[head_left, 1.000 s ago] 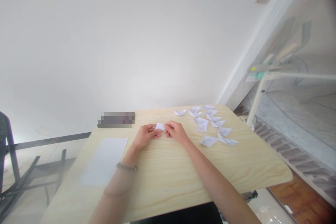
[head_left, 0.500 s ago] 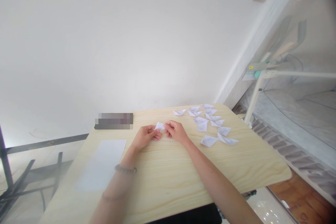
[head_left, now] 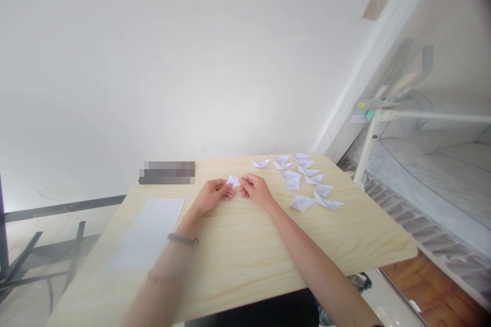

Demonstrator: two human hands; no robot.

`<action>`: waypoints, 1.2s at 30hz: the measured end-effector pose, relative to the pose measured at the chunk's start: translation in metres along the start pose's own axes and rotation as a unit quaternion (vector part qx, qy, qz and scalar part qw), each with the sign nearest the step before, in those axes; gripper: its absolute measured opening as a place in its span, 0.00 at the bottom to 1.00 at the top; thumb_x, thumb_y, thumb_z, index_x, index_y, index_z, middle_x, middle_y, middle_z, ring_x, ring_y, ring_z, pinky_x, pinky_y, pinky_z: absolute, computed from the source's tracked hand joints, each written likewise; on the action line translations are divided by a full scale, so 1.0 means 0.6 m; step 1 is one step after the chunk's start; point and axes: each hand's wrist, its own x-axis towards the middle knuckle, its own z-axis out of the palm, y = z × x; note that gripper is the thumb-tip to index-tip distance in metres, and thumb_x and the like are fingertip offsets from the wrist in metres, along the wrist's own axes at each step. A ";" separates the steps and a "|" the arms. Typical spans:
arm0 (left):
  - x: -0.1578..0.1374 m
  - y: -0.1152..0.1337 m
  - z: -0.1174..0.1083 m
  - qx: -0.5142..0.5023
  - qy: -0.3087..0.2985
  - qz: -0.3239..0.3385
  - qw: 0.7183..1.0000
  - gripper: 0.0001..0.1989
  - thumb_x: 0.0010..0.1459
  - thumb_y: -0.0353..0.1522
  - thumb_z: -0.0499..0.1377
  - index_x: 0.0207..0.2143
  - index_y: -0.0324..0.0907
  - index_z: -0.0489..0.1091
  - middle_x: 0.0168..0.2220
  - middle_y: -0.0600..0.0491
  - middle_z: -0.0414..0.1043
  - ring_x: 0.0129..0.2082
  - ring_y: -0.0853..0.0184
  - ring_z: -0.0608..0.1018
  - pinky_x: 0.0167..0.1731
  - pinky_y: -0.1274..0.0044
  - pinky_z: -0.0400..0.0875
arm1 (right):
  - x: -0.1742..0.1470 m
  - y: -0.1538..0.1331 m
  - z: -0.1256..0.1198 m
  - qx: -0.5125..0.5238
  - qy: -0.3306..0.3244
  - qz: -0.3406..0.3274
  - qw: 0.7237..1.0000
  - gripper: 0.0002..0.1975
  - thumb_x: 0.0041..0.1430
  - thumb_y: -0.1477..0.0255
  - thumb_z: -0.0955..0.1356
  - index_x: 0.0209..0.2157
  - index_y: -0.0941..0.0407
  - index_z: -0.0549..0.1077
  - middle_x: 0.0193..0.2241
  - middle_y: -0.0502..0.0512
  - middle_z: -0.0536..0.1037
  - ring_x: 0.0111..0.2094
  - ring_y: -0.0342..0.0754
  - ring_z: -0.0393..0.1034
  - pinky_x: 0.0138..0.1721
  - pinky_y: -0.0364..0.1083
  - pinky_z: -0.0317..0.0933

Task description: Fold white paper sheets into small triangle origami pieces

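Observation:
A small piece of folded white paper (head_left: pixel 232 181) is held between my two hands, just above the wooden table. My left hand (head_left: pixel 215 194) pinches its left side, thumb in front and fingers behind. At its right edge, my right hand (head_left: pixel 254 189) grips with thumb and fingertips. The finer folds are too small to make out. To the right of my hands lie several folded paper boats (head_left: pixel 303 201), spread in loose rows. A flat stack or sheet of white paper (head_left: pixel 153 230) rests left of my left forearm.
The light wooden table (head_left: pixel 245 255) stands against a white wall (head_left: pixel 215 61). A dark, blurred-out object (head_left: pixel 166 172) sits at the table's back left. Beyond the right edge rises a white metal frame (head_left: pixel 368 148). A dark stool or chair frame (head_left: pixel 72 250) shows at lower left.
Both hands keep hold of the folded paper, which now shows a more pointed top. The view has shifted slightly; the paper boats and the white sheet lie as before.

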 end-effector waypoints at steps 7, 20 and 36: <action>-0.007 0.007 -0.004 -0.002 -0.042 0.009 0.999 0.20 0.46 0.40 0.58 0.37 0.33 0.69 0.35 0.45 0.73 0.35 0.63 0.74 0.39 0.70 0.68 | -0.002 -0.002 -0.001 -0.002 0.008 0.007 1.000 0.14 0.51 0.61 0.61 0.26 0.58 0.66 0.19 0.49 0.70 0.17 0.38 0.63 0.18 0.38 0.59; -0.007 0.003 0.002 0.024 0.016 0.013 0.999 0.21 0.49 0.44 0.54 0.34 0.35 0.69 0.30 0.46 0.73 0.31 0.65 0.74 0.34 0.73 0.69 | -0.001 -0.002 -0.002 0.014 -0.015 0.019 1.000 0.14 0.50 0.61 0.62 0.26 0.58 0.67 0.19 0.49 0.70 0.17 0.38 0.63 0.19 0.38 0.59; -0.001 -0.011 -0.004 0.092 0.013 0.056 0.994 0.15 0.46 0.39 0.57 0.32 0.36 0.69 0.29 0.51 0.71 0.29 0.67 0.72 0.31 0.77 0.65 | -0.009 -0.015 0.000 0.007 -0.071 0.008 0.997 0.15 0.49 0.61 0.63 0.30 0.59 0.69 0.23 0.53 0.74 0.19 0.39 0.66 0.19 0.37 0.60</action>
